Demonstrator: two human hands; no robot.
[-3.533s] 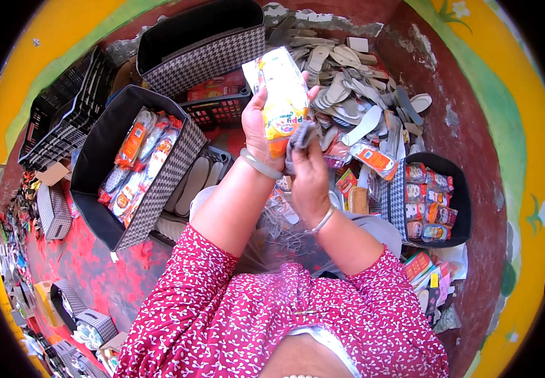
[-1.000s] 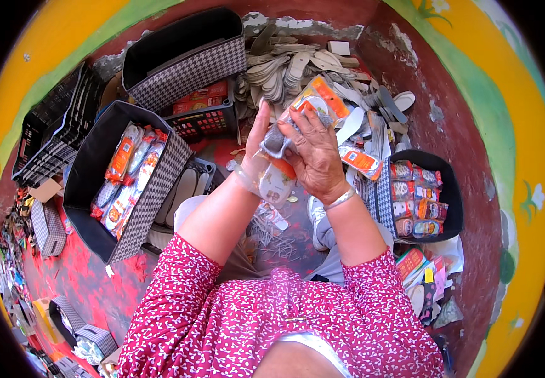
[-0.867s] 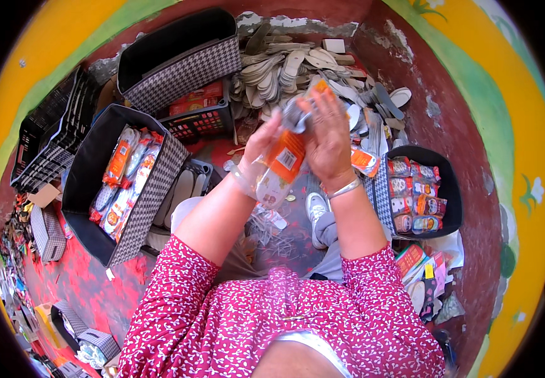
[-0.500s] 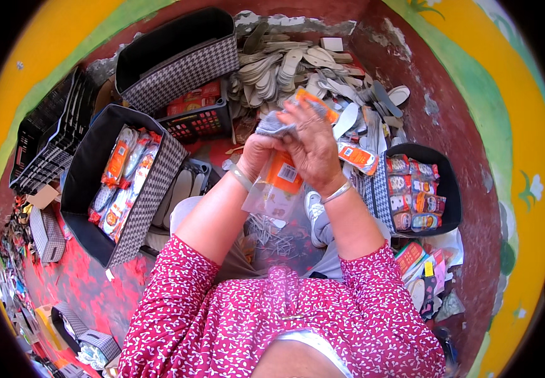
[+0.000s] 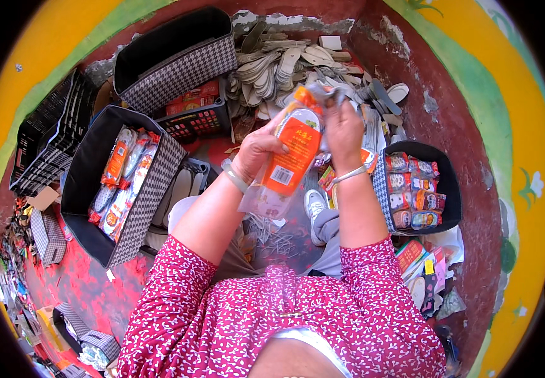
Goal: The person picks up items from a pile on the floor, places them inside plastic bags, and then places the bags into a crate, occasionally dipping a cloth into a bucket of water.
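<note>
In front of my chest, my left hand (image 5: 258,150) is closed on a clear plastic packet (image 5: 295,146) with an orange printed card, which looks like an insole packet. The packet is tilted, and its lower clear part hangs toward my lap. My right hand (image 5: 346,130) is beside the packet's upper end, its fingers closed on a soft-looking grey piece (image 5: 329,94). Whether this is an insole cannot be made out. Beyond my hands lies a heap of loose pale insoles (image 5: 278,69).
A houndstooth-sided bin (image 5: 143,189) with packed insoles stands left, another bin (image 5: 455,189) with rolled packets right. At the back left are a large black-lined bin (image 5: 184,69) and a black crate (image 5: 203,116). Thin white strips (image 5: 272,236) lie between my feet.
My hands have moved apart. The grey piece has gone up and right with my right hand, while the packet has turned more upright in my left, showing its orange card.
</note>
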